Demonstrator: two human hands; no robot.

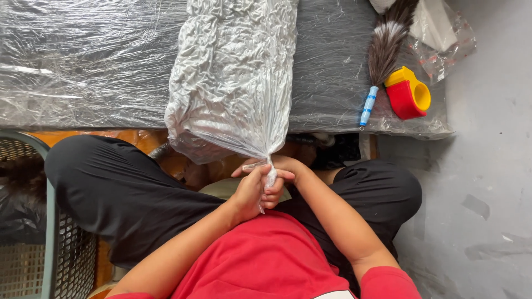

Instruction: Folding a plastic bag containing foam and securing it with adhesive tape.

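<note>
Right now I have both hands bunched at the twisted neck of the big clear crinkled plastic bag, which is stuffed with something pale and lies across the dark tabletop wrapped in clear plastic film, its gathered end hanging over the near edge toward my lap. My left hand is clenched around the neck just below where the plastic narrows, its fingers wrapped over the twisted tail. My right hand sits behind it, touching the same neck, though I cannot tell how firmly it grips because the left hand covers most of it.

As I judge it, the step in hand is closing the bag's mouth: the plastic is already gathered tight, but I see no knot or tape on it yet. The next move would call for keeping the twist pinched while one hand frees itself to fasten it.

Well apart on the right of the tabletop lie a feather duster with a blue-and-white handle and, just beside it, a red and yellow tape dispenser. A grey mesh basket stands at my left.
</note>
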